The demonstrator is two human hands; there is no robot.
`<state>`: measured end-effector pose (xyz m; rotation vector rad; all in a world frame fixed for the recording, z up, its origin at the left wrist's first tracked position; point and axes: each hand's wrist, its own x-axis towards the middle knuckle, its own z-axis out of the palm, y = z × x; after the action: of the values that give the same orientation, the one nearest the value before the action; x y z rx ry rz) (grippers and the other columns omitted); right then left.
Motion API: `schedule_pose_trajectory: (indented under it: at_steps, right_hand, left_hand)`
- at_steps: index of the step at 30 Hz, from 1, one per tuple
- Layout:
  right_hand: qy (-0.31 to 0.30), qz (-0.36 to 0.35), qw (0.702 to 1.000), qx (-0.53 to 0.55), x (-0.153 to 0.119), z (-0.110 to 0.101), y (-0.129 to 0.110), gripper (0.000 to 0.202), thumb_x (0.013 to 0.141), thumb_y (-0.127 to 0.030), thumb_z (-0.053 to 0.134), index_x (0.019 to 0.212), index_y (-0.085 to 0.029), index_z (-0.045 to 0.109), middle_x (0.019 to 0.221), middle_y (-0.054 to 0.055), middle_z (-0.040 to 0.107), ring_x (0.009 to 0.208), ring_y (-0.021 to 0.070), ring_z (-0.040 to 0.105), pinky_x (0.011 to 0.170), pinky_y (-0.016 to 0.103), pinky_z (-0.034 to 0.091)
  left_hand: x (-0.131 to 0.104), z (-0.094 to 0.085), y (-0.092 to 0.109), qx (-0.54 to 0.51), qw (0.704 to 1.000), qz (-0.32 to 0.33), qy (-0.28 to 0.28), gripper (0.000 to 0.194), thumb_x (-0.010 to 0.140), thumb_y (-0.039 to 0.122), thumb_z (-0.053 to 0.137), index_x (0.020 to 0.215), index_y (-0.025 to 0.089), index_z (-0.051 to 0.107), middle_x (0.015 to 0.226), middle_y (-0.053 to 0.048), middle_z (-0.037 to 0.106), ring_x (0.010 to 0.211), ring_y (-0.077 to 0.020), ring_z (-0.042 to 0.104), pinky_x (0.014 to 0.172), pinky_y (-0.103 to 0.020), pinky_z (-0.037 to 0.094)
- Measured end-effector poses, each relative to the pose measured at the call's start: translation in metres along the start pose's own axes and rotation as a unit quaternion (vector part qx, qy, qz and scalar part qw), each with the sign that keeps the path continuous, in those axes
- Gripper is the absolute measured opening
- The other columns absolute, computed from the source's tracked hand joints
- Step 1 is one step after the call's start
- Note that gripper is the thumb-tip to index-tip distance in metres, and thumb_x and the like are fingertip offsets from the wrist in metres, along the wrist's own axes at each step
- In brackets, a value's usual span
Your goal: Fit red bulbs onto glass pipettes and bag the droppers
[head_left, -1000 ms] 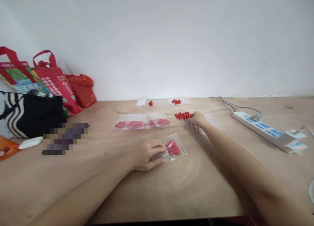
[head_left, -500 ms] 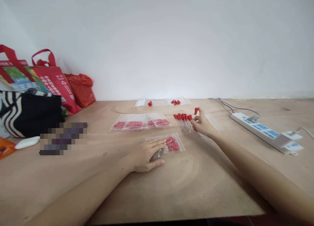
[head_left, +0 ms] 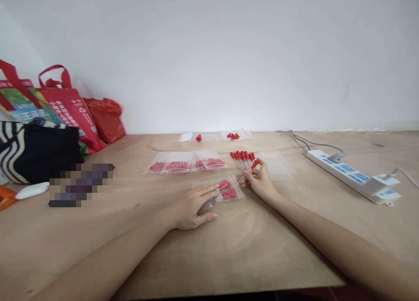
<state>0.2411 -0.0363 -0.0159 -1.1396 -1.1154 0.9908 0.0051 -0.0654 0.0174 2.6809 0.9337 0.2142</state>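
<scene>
My left hand (head_left: 193, 208) lies with fingers stretched out over a clear zip bag (head_left: 240, 192) that contains red-bulbed droppers (head_left: 229, 193). Part of this bag is hidden under the palm. Between the thumb and fingers of my right hand (head_left: 262, 183) is a single dropper (head_left: 255, 164), its red bulb up and its thin clear tube slanting down left towards the bag. Just beyond that hand, several loose droppers (head_left: 242, 155) lie side by side, bulbs pointing away from me.
Filled zip bags (head_left: 186, 162) overlap in a row behind my left hand. Near the wall, small red bulbs (head_left: 233, 136) rest on clear plastic. A power strip (head_left: 352, 174) with cables stands right; shopping bags (head_left: 75, 113) and a black striped bag (head_left: 49, 150) are left.
My right hand has come nearer and slightly left with a dropper, away from the loose row. That dropper is now tilted towards the bag. My left hand stays on the bag.
</scene>
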Motion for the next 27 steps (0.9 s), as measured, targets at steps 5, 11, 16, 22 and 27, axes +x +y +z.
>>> schedule_pose_trajectory:
  at_steps: [5, 11, 16, 22, 27]
  right_hand:
    - [-0.018, 0.056, 0.998, 0.035, -0.003, 0.005, 0.001, 0.051, 0.070, -0.034, 0.054, 0.105, -0.024, 0.018, 0.062, -0.008, 0.050, 0.049, 0.0110, 0.057, 0.052, 0.028, 0.052]
    - [-0.037, 0.062, 0.997, -0.003, -0.007, 0.002, 0.000, 0.040, 0.066, -0.036, 0.059, 0.091, -0.024, 0.032, 0.060, -0.005, 0.052, 0.054, 0.0134, 0.057, 0.054, 0.029, 0.050]
    - [-0.070, 0.045, 0.993, -0.088, -0.009, -0.004, -0.003, 0.031, 0.060, -0.040, 0.062, 0.078, -0.017, 0.051, 0.055, -0.005, 0.047, 0.045, 0.0069, 0.043, 0.042, 0.021, 0.036]
    - [-0.141, 0.068, 0.981, -0.114, -0.009, -0.008, -0.005, 0.036, 0.057, -0.040, 0.064, 0.080, -0.014, 0.057, 0.053, -0.005, 0.051, 0.045, 0.0061, 0.041, 0.044, 0.020, 0.032]
    - [-0.155, 0.048, 0.982, -0.100, -0.008, -0.009, 0.001, 0.032, 0.055, -0.038, 0.068, 0.072, -0.016, 0.052, 0.054, -0.005, 0.051, 0.045, 0.0061, 0.044, 0.045, 0.020, 0.036]
  left_hand:
    - [0.001, 0.001, 0.000, -0.008, 1.000, 0.025, 0.014, 0.052, 0.081, 0.043, 0.046, 0.129, 0.025, 0.034, 0.138, -0.005, 0.029, 0.125, -0.0261, 0.026, 0.100, -0.046, 0.026]
    - [0.003, 0.001, -0.001, -0.013, 0.998, 0.055, 0.012, 0.049, 0.082, 0.039, 0.047, 0.127, 0.026, 0.036, 0.136, -0.002, 0.033, 0.126, -0.0245, 0.025, 0.103, -0.047, 0.021]
    - [0.003, 0.001, -0.001, -0.017, 0.998, 0.053, 0.015, 0.048, 0.081, 0.040, 0.047, 0.127, 0.026, 0.037, 0.136, -0.003, 0.032, 0.126, -0.0239, 0.026, 0.103, -0.045, 0.022]
    - [0.003, 0.002, -0.001, -0.005, 0.998, 0.054, 0.015, 0.049, 0.082, 0.040, 0.046, 0.127, 0.026, 0.036, 0.137, -0.004, 0.030, 0.126, -0.0240, 0.026, 0.102, -0.046, 0.022]
    - [0.002, 0.002, -0.002, -0.010, 0.999, 0.047, 0.011, 0.049, 0.082, 0.040, 0.046, 0.128, 0.028, 0.035, 0.137, -0.004, 0.030, 0.125, -0.0251, 0.027, 0.102, -0.047, 0.022]
